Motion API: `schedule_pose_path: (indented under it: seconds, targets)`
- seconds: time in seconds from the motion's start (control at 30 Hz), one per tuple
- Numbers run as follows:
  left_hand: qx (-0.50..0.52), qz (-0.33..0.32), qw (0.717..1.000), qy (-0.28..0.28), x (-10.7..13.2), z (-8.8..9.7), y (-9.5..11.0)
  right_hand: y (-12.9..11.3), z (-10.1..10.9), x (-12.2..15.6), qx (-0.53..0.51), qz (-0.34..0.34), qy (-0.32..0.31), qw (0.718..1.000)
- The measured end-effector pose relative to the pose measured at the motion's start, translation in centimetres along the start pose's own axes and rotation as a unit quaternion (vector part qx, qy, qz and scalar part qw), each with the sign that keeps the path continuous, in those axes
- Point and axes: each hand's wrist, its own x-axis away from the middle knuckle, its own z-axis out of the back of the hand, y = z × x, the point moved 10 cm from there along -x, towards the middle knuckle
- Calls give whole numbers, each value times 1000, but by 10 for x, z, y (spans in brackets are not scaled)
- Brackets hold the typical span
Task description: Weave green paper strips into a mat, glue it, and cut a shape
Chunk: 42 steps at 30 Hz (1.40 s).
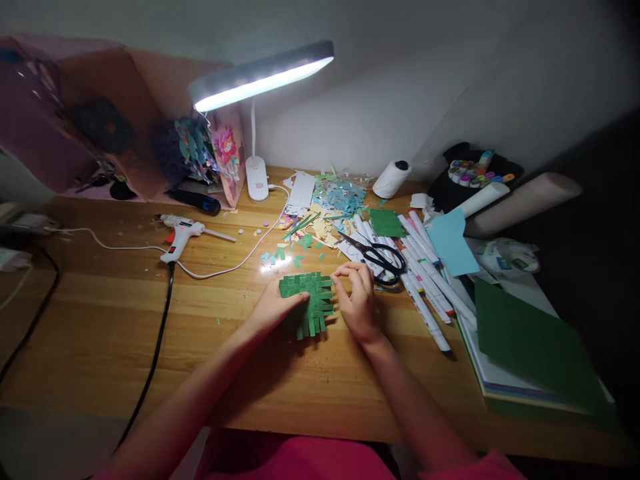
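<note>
A small mat of woven green paper strips [316, 303] is held up over the wooden table, loose strip ends sticking out at its right and lower edges. My left hand [274, 308] grips its left side, the thumb lying across the front and the other fingers hidden behind. At the upper right corner of the mat, my right hand [356, 301] pinches a strip end between thumb and index finger, with the other fingers curled. Black-handled scissors [383, 257] lie just beyond my right hand, partly on the markers.
A white glue gun [181, 237] with a black cord rests at left. Paper scraps [325, 227] and white markers [425, 290] spread behind and right. Another green square [387, 223] lies among them. Dark green sheets [535, 347] are stacked at right. A lit lamp [265, 77] hangs above.
</note>
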Motion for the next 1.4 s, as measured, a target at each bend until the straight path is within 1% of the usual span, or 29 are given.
schedule_pose_path:
  seconds: [0.07, 0.17, 0.23, 0.3, 0.37, 0.43, 0.53, 0.67, 0.93, 1.07, 1.2, 1.4]
  targets:
    - [7, 6, 1000, 7, 0, 1, -1, 15, 7, -1, -40, -44, 28, 998]
    - [31, 14, 999, 14, 0, 2, -1, 35, 15, -2, -76, -89, 67, 991]
    - [56, 22, 998, 2, 1, -2, 0, 47, 17, -3, -113, -122, 82, 983]
    - [74, 25, 997, -1, 2, -4, 2, 56, 17, -2, -154, -150, 88, 973]
    - [79, 26, 996, 14, 2, -2, 3, 60, 18, -2, -186, -170, 97, 963]
    - [81, 25, 996, 31, 2, 1, 4, 63, 19, -1, -207, -183, 111, 954]
    - [82, 29, 995, 41, 1, 4, 2, 65, 20, 1, -225, -196, 125, 946]
    - [48, 28, 996, 64, -1, 13, -1, 68, 19, 1, -241, -199, 130, 941]
    - [29, 14, 998, 54, -2, 13, -1, 70, 14, 2, -239, -203, 103, 944]
    - [27, 23, 998, 60, -2, 14, -3, 69, 14, 3, -227, -210, 96, 946]
    - [29, 29, 997, 69, -1, 16, -4, 67, 9, 3, -230, -215, 73, 946]
    - [51, 32, 997, 56, -2, 14, -5, 63, 2, 4, -231, -219, 52, 947]
